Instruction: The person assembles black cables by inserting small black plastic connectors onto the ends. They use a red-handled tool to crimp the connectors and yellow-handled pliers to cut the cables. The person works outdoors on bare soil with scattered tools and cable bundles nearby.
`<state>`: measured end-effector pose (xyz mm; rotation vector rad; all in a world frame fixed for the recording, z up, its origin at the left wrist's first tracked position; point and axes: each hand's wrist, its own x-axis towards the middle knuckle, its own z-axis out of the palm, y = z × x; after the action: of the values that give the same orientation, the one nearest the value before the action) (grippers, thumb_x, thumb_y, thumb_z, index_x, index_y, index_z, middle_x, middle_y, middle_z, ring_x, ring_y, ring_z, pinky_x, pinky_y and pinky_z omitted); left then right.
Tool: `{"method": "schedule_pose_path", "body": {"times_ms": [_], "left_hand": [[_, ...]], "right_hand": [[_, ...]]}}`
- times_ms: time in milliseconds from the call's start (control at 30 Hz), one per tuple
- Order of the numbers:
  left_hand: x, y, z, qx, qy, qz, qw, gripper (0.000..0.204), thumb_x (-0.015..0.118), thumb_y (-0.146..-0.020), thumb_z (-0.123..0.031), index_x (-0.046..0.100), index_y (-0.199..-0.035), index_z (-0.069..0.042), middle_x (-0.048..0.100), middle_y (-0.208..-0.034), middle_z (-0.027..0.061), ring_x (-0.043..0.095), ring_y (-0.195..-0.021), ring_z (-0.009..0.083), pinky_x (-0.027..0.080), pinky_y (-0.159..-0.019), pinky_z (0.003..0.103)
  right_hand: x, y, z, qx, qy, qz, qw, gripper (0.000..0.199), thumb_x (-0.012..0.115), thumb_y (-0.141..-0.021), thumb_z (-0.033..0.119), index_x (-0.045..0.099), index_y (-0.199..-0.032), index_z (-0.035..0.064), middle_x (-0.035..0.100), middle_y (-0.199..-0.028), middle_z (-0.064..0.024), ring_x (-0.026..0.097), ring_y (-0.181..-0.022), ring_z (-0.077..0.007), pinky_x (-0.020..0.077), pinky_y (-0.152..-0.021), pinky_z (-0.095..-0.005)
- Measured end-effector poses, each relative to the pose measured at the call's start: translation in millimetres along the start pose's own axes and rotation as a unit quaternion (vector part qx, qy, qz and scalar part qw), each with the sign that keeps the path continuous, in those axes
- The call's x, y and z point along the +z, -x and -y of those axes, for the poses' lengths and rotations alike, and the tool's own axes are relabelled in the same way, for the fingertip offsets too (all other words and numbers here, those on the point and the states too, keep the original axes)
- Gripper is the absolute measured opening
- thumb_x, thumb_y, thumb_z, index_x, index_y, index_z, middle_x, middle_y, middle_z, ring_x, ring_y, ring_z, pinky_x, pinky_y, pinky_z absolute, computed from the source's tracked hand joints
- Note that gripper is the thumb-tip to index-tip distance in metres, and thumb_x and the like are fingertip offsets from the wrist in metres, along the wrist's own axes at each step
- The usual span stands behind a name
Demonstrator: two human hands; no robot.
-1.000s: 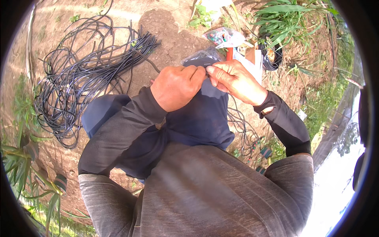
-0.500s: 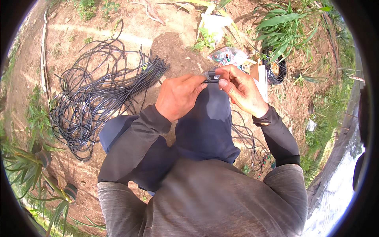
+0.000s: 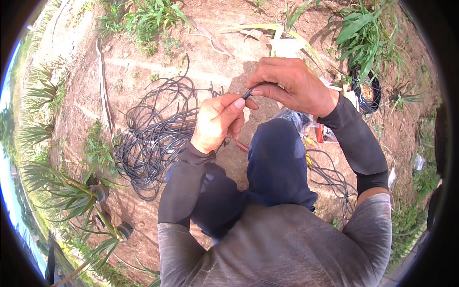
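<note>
In front of my knees, both hands meet on a thin black tube [image 3: 247,94]. My left hand [image 3: 213,123] is closed, pinching its lower part between thumb and fingertips. From the upper right, my right hand [image 3: 292,85] grips the other end, thumb and fingers pressed together; its palm hides most of what it holds. Whether a small fitting sits on the tube cannot be made out. A tangled heap of black tubing [image 3: 152,143] lies on the soil to the left, some of it running behind my left hand.
A clear plastic bag [image 3: 297,117] and a red box [image 3: 327,134] lie right of my knee, near a yellow-handled tool [image 3: 309,160]. Loose black tubes [image 3: 335,178] are strewn below. A black coil [image 3: 366,93] rests by a leafy plant [image 3: 364,36]. Spiky potted plants [image 3: 71,191] stand left.
The view has shifted. My right hand has turned over and closed around the tube from above; the black fitting seen between the hands earlier no longer shows. My left hand now turns its thumb up.
</note>
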<state>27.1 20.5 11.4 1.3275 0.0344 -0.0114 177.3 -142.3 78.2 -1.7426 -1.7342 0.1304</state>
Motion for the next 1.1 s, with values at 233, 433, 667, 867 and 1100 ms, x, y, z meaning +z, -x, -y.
{"method": "schedule_pose_path", "body": {"times_ms": [233, 433, 667, 867, 1100], "left_hand": [[7, -13, -26, 0.078, -0.019, -0.009, 0.997, 0.031, 0.049, -0.104, -0.021, 0.065, -0.106, 0.005, 0.059, -0.063, 0.0041, 0.054, -0.05, 0.0089, 0.04, -0.048, 0.02], [8, -7, -48, 0.025, -0.034, 0.003, 0.999, 0.027, 0.052, -0.102, -0.018, 0.064, -0.106, 0.005, 0.06, -0.065, 0.0047, 0.057, -0.054, 0.009, 0.041, -0.049, 0.02], [28, 2, -68, 0.002, -0.214, -0.108, 0.971, 0.024, 0.054, -0.101, -0.019, 0.067, -0.108, 0.001, 0.064, -0.073, 0.0024, 0.061, -0.06, 0.0082, 0.044, -0.052, 0.021], [30, 10, -71, 0.004, -0.275, -0.052, 0.96, 0.023, 0.055, -0.1, -0.015, 0.068, -0.103, 0.003, 0.066, -0.071, 0.0042, 0.061, -0.06, 0.008, 0.047, -0.053, 0.023], [31, 16, -43, 0.179, -0.432, -0.06, 0.882, 0.011, 0.063, -0.09, -0.007, 0.066, -0.095, 0.002, 0.065, -0.069, 0.0114, 0.066, -0.059, 0.023, 0.05, -0.05, 0.032]], "right_hand": [[-21, -8, -1, -0.005, 0.011, -0.038, 0.999, 0.011, 0.065, -0.089, 0.016, 0.062, -0.091, 0.0059, 0.062, -0.083, -0.0096, 0.062, -0.079, -0.0312, 0.0481, -0.067, -0.039], [-31, -13, -10, -0.049, 0.009, 0.001, 0.999, 0.012, 0.062, -0.092, 0.019, 0.064, -0.093, 0.0075, 0.062, -0.081, -0.0109, 0.062, -0.076, -0.0324, 0.0474, -0.066, -0.0401], [-22, -6, -7, -0.035, -0.029, -0.043, 0.998, 0.012, 0.063, -0.092, 0.018, 0.063, -0.091, 0.006, 0.061, -0.079, -0.0117, 0.061, -0.075, -0.0337, 0.0473, -0.066, -0.0399], [-16, 10, -2, -0.066, -0.003, -0.048, 0.997, 0.013, 0.069, -0.087, 0.013, 0.062, -0.092, 0.0039, 0.059, -0.079, -0.0111, 0.06, -0.075, -0.0335, 0.0464, -0.064, -0.0405], [-14, 28, 18, -0.052, 0.025, -0.018, 0.998, 0.013, 0.067, -0.087, 0.013, 0.06, -0.091, 0.0029, 0.06, -0.08, -0.013, 0.06, -0.076, -0.0348, 0.0466, -0.065, -0.0431]]}}
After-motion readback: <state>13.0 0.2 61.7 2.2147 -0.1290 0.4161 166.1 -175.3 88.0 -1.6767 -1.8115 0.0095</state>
